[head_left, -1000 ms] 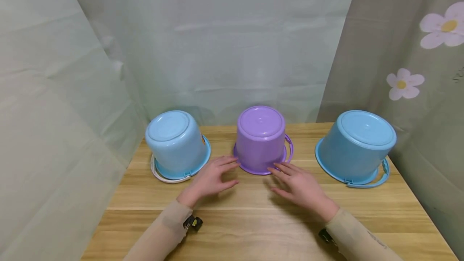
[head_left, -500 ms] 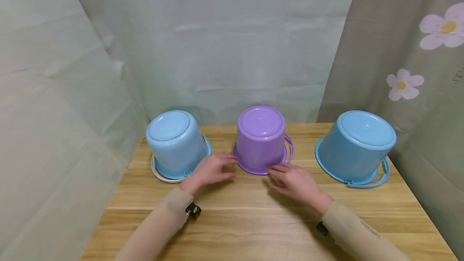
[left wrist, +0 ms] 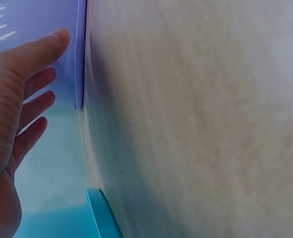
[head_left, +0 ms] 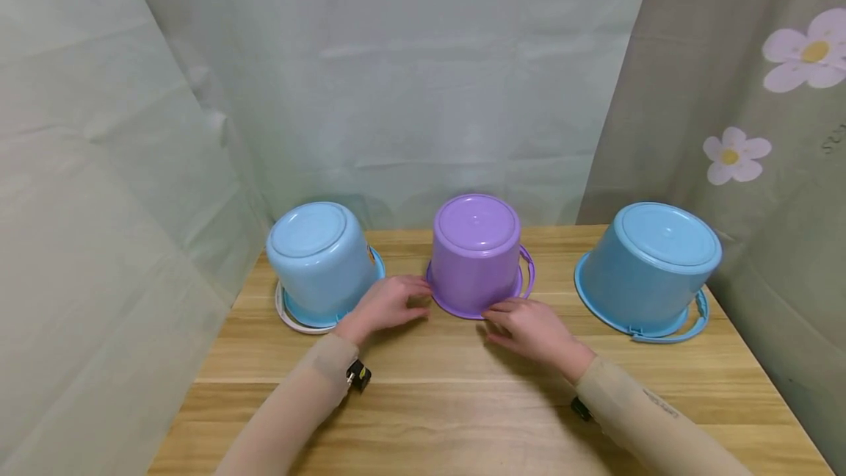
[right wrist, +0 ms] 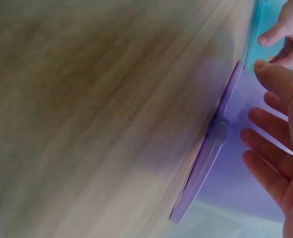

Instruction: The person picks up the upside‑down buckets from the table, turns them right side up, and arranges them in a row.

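A purple bucket (head_left: 476, 263) stands upside down in the middle of the table, its handle (head_left: 529, 270) lying at the right of the rim. My left hand (head_left: 388, 305) is at the bucket's lower left, fingers relaxed and reaching toward its rim. My right hand (head_left: 532, 330) is at the front right, fingertips close by the rim. In the left wrist view the thumb and spread fingers of my left hand (left wrist: 17, 94) overlap the purple wall. The right wrist view has my right hand (right wrist: 285, 134) with loosely bent, parted fingers beside the bucket (right wrist: 236, 173). Neither hand grips anything.
An upturned light-blue bucket (head_left: 320, 263) with a white handle (head_left: 291, 322) stands left, just behind my left wrist. Another upturned blue bucket (head_left: 651, 270) is at the right, handle toward the front. Pale cloth (head_left: 423, 79) hangs behind the wooden table (head_left: 449, 417).
Both hands have shifted slightly: the left a little up and left, the right a little left and up, with fingers drawn in somewhat. The buckets stay in place.
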Available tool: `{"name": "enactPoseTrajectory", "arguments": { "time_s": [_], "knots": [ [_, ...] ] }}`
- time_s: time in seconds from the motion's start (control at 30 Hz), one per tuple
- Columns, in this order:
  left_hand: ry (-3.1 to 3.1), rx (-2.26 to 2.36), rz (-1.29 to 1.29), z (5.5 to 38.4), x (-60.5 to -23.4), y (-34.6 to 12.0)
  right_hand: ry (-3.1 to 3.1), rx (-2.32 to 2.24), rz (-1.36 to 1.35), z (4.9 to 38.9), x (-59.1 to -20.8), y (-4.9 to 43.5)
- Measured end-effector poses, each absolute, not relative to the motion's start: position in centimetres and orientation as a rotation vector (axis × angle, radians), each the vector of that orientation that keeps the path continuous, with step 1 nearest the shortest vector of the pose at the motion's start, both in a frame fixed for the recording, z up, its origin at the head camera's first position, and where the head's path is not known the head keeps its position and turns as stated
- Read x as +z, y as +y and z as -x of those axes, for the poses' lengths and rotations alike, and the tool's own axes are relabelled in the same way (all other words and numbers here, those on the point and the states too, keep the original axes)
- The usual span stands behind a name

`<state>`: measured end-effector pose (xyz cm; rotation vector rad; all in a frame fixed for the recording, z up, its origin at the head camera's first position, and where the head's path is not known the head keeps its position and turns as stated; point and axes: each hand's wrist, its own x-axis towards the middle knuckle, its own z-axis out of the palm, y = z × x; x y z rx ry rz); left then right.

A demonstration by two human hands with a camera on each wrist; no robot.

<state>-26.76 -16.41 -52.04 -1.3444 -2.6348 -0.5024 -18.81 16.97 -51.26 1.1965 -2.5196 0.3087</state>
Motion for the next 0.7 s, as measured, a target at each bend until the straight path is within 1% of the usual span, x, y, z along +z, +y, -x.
{"name": "enactPoseTrajectory", "arguments": {
  "time_s": [0.37, 0.7],
  "knots": [
    [-2.609, -0.490, 1.405, 27.8, -52.4, -16.3, -2.529, 0.252, -1.221, 19.5, -51.9, 16.8],
    [-2.618, -0.477, 1.410, 28.1, -52.6, -16.0, -2.568, 0.278, -1.195, 19.9, -52.0, 16.6]
  ]
}}
